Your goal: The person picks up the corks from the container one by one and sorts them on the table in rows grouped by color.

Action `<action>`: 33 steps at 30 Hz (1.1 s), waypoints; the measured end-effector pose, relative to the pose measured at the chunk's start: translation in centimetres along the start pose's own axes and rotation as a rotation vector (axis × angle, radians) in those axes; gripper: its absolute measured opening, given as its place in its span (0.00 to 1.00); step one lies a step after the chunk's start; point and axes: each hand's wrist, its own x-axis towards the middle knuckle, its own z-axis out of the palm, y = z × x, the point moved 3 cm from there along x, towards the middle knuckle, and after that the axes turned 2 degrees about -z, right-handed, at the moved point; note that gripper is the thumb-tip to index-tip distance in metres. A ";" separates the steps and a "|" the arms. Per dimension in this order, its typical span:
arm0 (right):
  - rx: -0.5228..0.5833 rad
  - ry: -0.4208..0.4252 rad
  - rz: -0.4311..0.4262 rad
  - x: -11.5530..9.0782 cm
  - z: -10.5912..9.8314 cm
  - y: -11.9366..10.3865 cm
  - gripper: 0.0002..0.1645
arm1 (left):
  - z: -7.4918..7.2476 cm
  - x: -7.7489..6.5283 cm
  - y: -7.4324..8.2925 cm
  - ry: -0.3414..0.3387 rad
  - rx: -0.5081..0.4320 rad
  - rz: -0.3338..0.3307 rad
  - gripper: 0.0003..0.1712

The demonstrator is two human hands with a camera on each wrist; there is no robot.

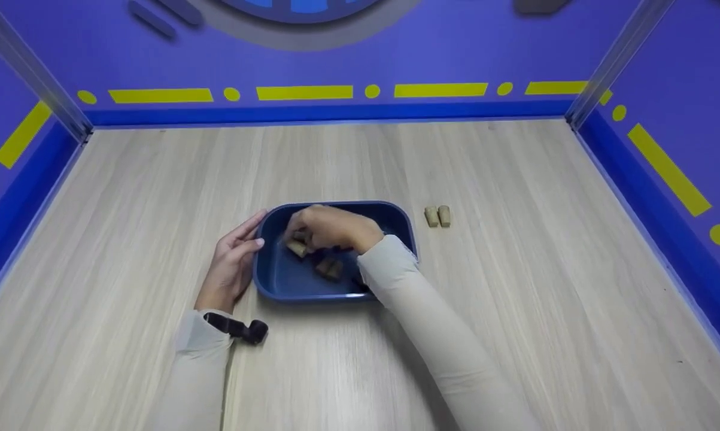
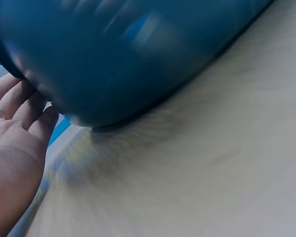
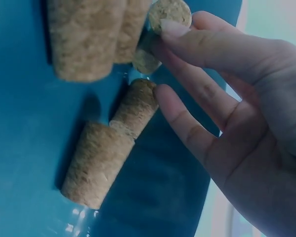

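A dark blue plastic tub [image 1: 336, 297] stands on the table. My left hand [image 1: 231, 263] rests against its left end, fingers extended along the outside wall and thumb at the rim. In the left wrist view that hand [image 2: 14, 128] touches the tub's wall [image 2: 113, 64]. Reaching inside the tub, my right hand [image 1: 336, 227] pinches a cork [image 3: 170, 15] between thumb and fingers. Another cork [image 3: 147, 62] lies just under those fingers. Around the hand are more tapered corks, among them a thick cork [image 3: 96, 165] and a cork [image 3: 135, 106] end to end.
Two corks [image 1: 437, 216] stand side by side on the table, to the right of the tub. A wood-grain table top [image 1: 156, 197] surrounds it. Purple and blue panels [image 1: 312, 66] with yellow marks close off the back and both sides.
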 end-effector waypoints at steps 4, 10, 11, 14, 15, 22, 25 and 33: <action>0.032 0.008 0.022 -0.5 -0.3 -0.1 0.29 | -0.1 -0.2 -0.1 0.014 0.015 -0.008 0.34; 0.058 0.019 0.040 -1.3 -1.1 -0.2 0.28 | -0.1 -0.3 -0.2 0.035 0.044 -0.015 0.34; 0.053 0.022 0.039 -1.5 -1.3 -0.2 0.27 | -0.1 -0.3 -0.2 0.037 0.044 -0.015 0.34; 0.012 0.042 0.008 -1.8 -1.9 -0.2 0.26 | -0.1 -0.3 -0.2 0.035 0.041 -0.013 0.34; 0.003 0.050 0.000 -2.0 -2.1 -0.2 0.26 | -0.1 -0.3 -0.2 0.034 0.039 -0.010 0.34; -0.007 0.100 -0.004 -3.1 -3.4 -0.1 0.24 | -0.1 -0.3 -0.1 0.030 0.022 0.002 0.33; 0.012 0.116 0.013 -3.7 -3.8 0.0 0.23 | 0.0 -0.2 0.0 0.030 0.017 0.001 0.33; 0.058 0.147 0.008 -5.4 -5.2 1.1 0.25 | 0.0 -0.1 0.0 0.023 0.011 -0.006 0.33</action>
